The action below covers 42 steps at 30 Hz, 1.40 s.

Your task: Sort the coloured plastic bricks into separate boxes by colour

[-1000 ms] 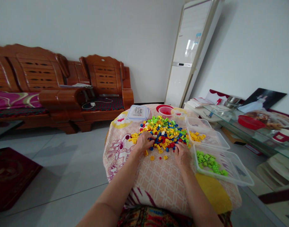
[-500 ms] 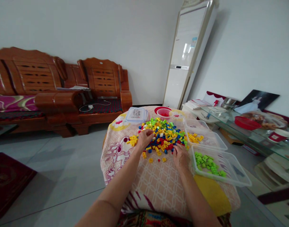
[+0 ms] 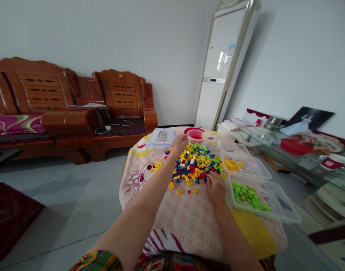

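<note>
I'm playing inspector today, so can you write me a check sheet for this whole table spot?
Surface: pinkish patterned cloth, rounded edge.
Job's things: mixed brick pile; yellow bricks and green bricks in see-through boxes; red pieces in a bowl.
Clutter: pale printed lid on the cloth.
Hands: left hand beside the bowl, right hand at the pile's near edge; can't tell if either holds anything.
Cables: white cable on the wooden chair.
Surroundings: tall white unit, glass-topped table.
</note>
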Each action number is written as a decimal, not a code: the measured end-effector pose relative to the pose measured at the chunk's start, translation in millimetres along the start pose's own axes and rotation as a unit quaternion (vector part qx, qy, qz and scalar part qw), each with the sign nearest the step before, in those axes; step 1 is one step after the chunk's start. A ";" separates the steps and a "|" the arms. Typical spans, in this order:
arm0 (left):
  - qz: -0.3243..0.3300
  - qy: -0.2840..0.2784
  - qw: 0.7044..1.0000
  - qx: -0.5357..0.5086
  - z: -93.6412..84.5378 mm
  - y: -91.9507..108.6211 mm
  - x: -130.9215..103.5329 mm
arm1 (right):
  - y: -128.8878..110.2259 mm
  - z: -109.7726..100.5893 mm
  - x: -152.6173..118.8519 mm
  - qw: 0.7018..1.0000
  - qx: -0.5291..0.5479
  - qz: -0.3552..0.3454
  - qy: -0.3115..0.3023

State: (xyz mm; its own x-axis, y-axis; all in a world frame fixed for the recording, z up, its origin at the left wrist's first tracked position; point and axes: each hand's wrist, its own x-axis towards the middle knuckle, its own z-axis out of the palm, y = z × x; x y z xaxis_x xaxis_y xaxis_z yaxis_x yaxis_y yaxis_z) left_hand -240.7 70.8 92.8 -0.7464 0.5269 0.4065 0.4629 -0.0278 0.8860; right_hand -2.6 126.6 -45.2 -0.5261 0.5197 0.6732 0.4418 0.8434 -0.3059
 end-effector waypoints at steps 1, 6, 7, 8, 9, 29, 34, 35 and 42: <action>-0.012 -0.008 1.000 0.001 -10.6 -7.8 -10.5 | -1.0 -1.2 0.3 1.000 0.001 0.001 -0.003; -0.059 -0.024 0.998 0.004 -59.9 -36.8 -67.3 | -4.3 -5.1 1.7 1.000 0.001 0.006 -0.013; -0.055 -0.029 0.998 0.021 -66.7 -38.7 -76.9 | -4.4 -5.3 1.7 1.000 0.002 0.004 -0.015; -0.051 -0.035 0.997 0.049 -72.2 -39.2 -85.5 | -4.2 -5.3 1.5 1.000 0.001 0.004 -0.017; -0.044 -0.043 0.995 0.082 -76.5 -38.7 -93.0 | -3.8 -5.3 1.3 1.000 0.001 0.004 -0.018; 0.080 -0.175 0.921 0.338 -7.5 -23.5 -108.1 | -3.9 -9.0 1.7 1.000 -0.002 0.005 -0.025; 0.057 -0.096 0.930 0.349 -19.1 -37.5 -111.3 | -5.4 -9.1 1.9 1.000 0.004 0.011 -0.021; 0.068 -0.083 0.932 0.347 -21.4 -39.7 -111.8 | -5.2 -8.6 1.7 1.000 0.005 0.011 -0.021; 0.143 -0.138 0.921 0.335 -5.7 -44.1 -106.3 | -3.5 -6.9 2.0 1.000 -0.003 0.002 -0.027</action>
State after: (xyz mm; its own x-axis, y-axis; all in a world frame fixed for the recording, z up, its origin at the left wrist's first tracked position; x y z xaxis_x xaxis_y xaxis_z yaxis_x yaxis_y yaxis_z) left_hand -184.5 11.2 11.8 -0.4411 0.7780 0.4474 0.8817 0.2825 0.3780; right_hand -0.3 123.7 -38.2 -0.5619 0.5301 0.6350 0.4481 0.8404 -0.3050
